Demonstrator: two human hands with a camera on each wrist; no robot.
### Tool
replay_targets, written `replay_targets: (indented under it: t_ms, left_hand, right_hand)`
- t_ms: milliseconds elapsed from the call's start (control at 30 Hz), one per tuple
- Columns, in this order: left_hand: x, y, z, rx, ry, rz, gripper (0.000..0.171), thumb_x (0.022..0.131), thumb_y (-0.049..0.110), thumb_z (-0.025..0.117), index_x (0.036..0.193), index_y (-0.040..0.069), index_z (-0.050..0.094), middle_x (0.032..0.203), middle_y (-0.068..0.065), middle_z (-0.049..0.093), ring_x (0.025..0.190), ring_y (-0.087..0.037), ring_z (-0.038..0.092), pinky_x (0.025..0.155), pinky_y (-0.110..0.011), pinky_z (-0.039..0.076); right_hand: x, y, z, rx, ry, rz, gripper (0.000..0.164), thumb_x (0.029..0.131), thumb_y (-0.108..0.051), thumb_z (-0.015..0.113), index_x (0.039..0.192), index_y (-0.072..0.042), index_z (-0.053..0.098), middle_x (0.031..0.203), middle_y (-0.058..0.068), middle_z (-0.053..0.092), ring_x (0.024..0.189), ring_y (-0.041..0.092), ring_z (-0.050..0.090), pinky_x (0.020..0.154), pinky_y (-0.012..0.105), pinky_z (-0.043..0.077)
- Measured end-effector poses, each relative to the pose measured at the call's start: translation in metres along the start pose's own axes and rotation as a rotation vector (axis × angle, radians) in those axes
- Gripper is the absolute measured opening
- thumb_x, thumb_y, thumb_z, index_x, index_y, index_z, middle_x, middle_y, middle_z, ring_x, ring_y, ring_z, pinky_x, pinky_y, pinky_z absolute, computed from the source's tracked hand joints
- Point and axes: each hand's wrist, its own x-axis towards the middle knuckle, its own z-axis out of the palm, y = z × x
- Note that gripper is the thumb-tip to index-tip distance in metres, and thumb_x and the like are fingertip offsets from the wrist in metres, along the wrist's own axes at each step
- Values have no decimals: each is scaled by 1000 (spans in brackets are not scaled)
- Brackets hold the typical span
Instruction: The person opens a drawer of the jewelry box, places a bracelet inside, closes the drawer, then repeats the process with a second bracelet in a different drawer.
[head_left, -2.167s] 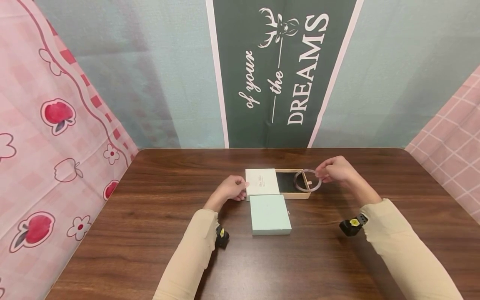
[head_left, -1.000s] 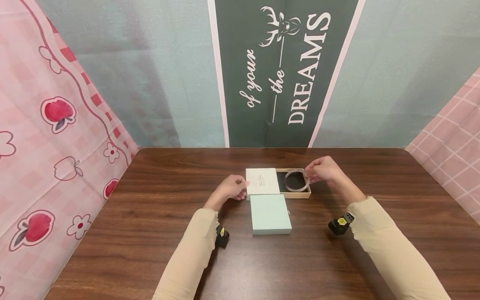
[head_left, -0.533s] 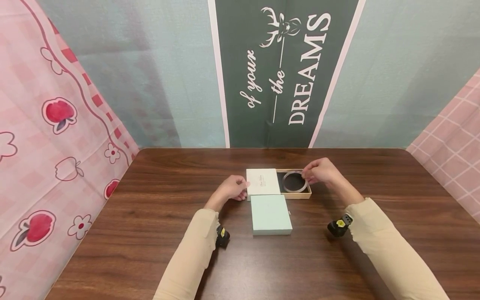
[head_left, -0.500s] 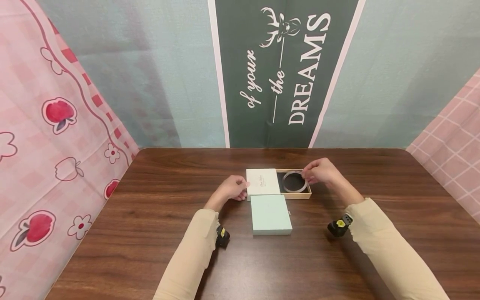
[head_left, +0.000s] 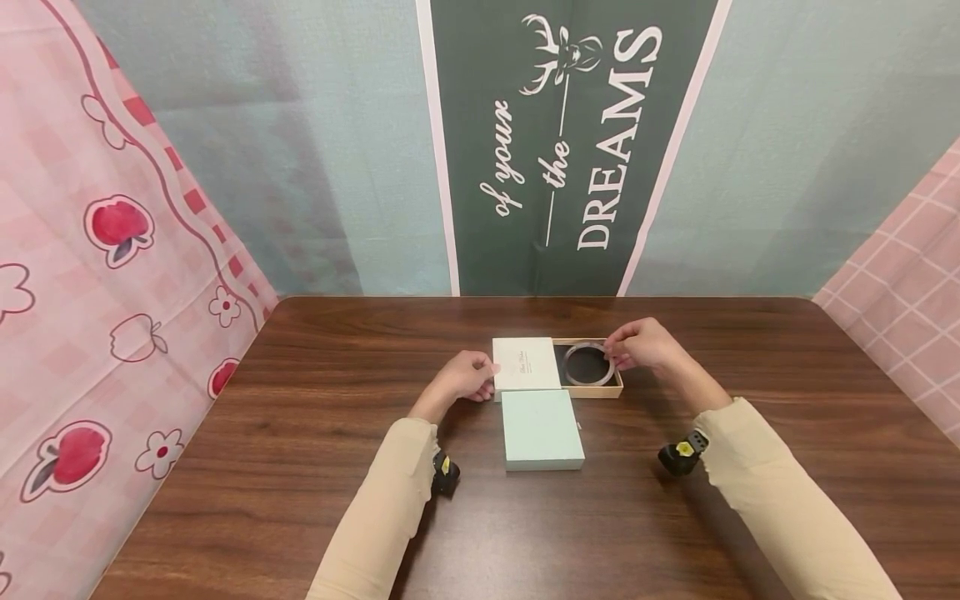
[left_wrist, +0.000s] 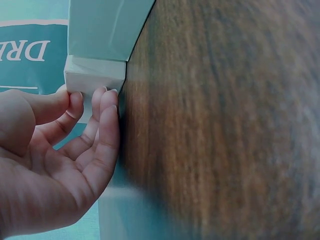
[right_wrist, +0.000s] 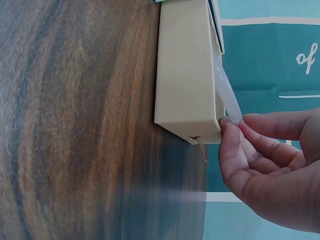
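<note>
A pale bangle (head_left: 567, 379) sits mostly within the pulled-out drawer (head_left: 597, 392), over its black lining. At its right side, the thumb and fingers of my right hand (head_left: 643, 343) pinch it; in the right wrist view the bangle (right_wrist: 227, 97) slants up out of the drawer to the fingertips. The drawer extends rightward from a white box sleeve (head_left: 517, 367) with small lettering on top. My left hand (head_left: 467, 375) holds the sleeve's left end, thumb at the upper edge and fingers against the end face, as the left wrist view shows.
A mint green box (head_left: 542, 429) lies shut in front of the white sleeve, close against it. Both boxes stand on a dark wooden table (head_left: 337, 367). Behind hangs a teal and green cloth (head_left: 360, 150) with lettering; pink patterned cloth (head_left: 150, 333) hangs at the left.
My right hand has moved left with the bangle, bringing it from the drawer's right edge to inside the drawer, and over the last half second barely moves. The left hand stays on the sleeve.
</note>
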Motion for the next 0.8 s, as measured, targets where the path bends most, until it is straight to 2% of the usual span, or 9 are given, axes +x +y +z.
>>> replay_targets:
  t_ms: [233, 800]
  left_hand:
    - [0, 0, 0, 10, -3, 2, 22, 94, 19, 53, 81, 2, 56, 67, -9, 57, 57, -15, 55, 57, -25, 51]
    - [-1, 1, 0, 5, -1, 1, 22, 93, 18, 53, 79, 2, 55, 66, -9, 57, 57, -16, 54, 57, -25, 51]
  right_hand:
    - [-1, 1, -1, -17, -6, -9, 21, 87, 7, 50, 103, 19, 53, 83, 17, 60, 66, 17, 59, 74, 43, 52]
    - [2, 4, -2, -27, -9, -23, 21, 83, 10, 49, 102, 19, 54, 83, 16, 59, 65, 18, 59, 74, 44, 52]
